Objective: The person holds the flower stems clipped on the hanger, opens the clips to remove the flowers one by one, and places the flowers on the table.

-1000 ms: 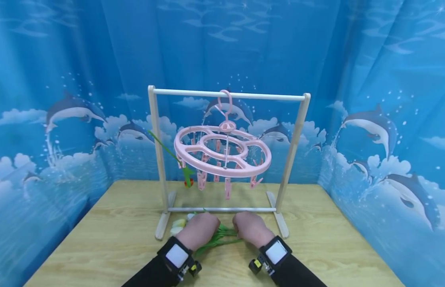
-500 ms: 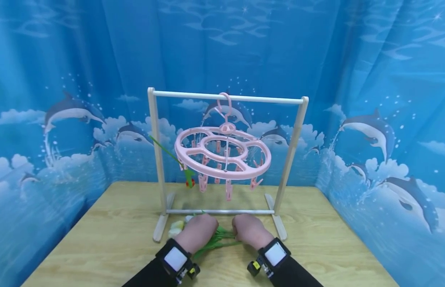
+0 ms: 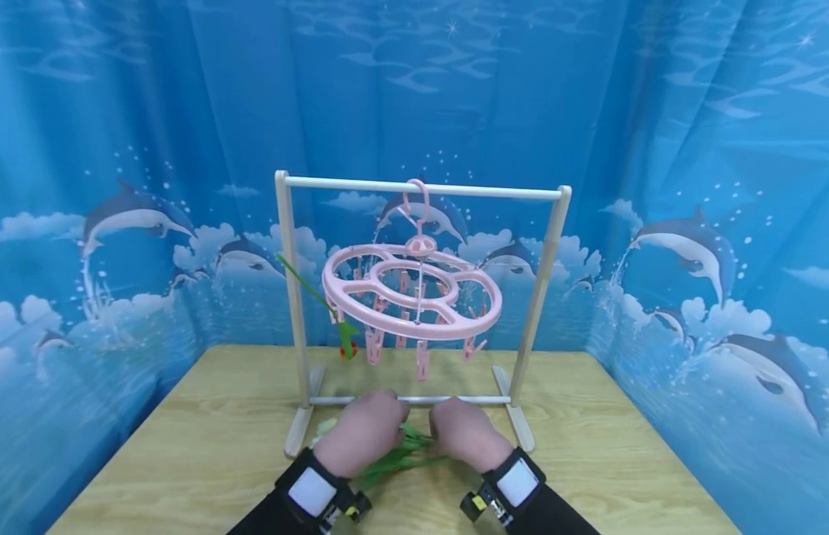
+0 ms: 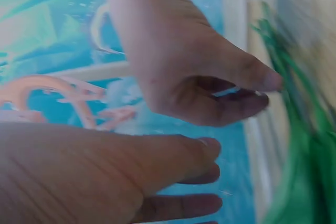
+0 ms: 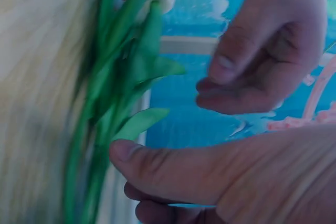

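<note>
A bunch of tulips [image 5: 139, 51], with green stems and pale flower heads, lies on the table in front of a pink clip hanger [image 3: 414, 327]. My left hand [image 3: 364, 431] is above the bunch's flower end, its fingers loosely bent and apart from the stems in the left wrist view. My right hand [image 3: 468, 432] is at the stem end; its thumb tip [image 5: 126, 150] is right at the stems, its other fingers loosely curled. Between the right thumb and index finger a gap shows. A red tulip [image 3: 348, 350] hangs head down from the hanger's left rim, its stem slanting up left.
The hanger hooks over the top bar [image 3: 348, 184] of a wooden rack, with several pink clothespins [image 3: 423, 362] dangling beneath. The rack's low crossbar [image 3: 454, 400] runs just behind the hands. Blue dolphin curtains [image 3: 154, 297] enclose the wooden table [image 3: 588, 446].
My left hand has risen slightly and its wrist shifted left, covering more of the pale flower heads. The right hand stays nearly in place. The head view has tilted a little upward.
</note>
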A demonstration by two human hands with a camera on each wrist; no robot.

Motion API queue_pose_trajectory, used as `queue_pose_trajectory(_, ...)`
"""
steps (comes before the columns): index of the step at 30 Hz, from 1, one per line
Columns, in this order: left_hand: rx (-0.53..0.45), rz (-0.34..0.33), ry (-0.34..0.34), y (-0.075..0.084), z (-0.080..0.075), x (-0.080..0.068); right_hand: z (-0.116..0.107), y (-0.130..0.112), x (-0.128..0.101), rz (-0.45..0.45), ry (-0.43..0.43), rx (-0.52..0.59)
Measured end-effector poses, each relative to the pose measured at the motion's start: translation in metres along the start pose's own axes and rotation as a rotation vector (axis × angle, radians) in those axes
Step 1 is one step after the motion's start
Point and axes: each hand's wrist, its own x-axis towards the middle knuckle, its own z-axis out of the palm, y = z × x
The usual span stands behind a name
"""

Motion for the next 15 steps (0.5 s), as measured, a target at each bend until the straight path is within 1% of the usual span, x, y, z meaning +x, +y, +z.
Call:
queue_pose_trajectory(2,0.002,0.052,0.052,0.001,-0.009,-0.006,-0.006,-0.004,-0.003,-0.011,0.015,-0.014)
queue_pose_trajectory(5,-0.043,0.124,0.115,0.005,-0.024,-0.014,-0.018,-0.012,-0.01,-0.039,0.056,-0.017)
queue_pose_trajectory(7,-0.088,0.158,0.145,0.007,-0.035,-0.02,-0.029,-0.017,-0.015,-0.065,0.087,-0.019)
queue_pose_trajectory(9,-0.14,0.179,0.163,0.01,-0.047,-0.026,-0.042,-0.023,-0.022,-0.084,0.111,-0.025)
queue_pose_trajectory(11,-0.182,0.201,0.202,0.012,-0.057,-0.032,-0.057,-0.029,-0.029,-0.094,0.12,-0.018)
queue_pose_trajectory(12,-0.2,0.217,0.233,0.013,-0.063,-0.036,-0.064,-0.031,-0.033,-0.098,0.124,-0.014)
queue_pose_trajectory(13,-0.217,0.243,0.28,0.014,-0.067,-0.039,-0.071,-0.034,-0.037,-0.095,0.12,-0.006)
queue_pose_trajectory(14,-0.232,0.272,0.345,0.015,-0.071,-0.043,-0.078,-0.036,-0.04,-0.088,0.116,0.004)
queue_pose_trajectory(15,-0.246,0.302,0.424,0.015,-0.075,-0.047,-0.085,-0.039,-0.044,-0.081,0.114,0.011)
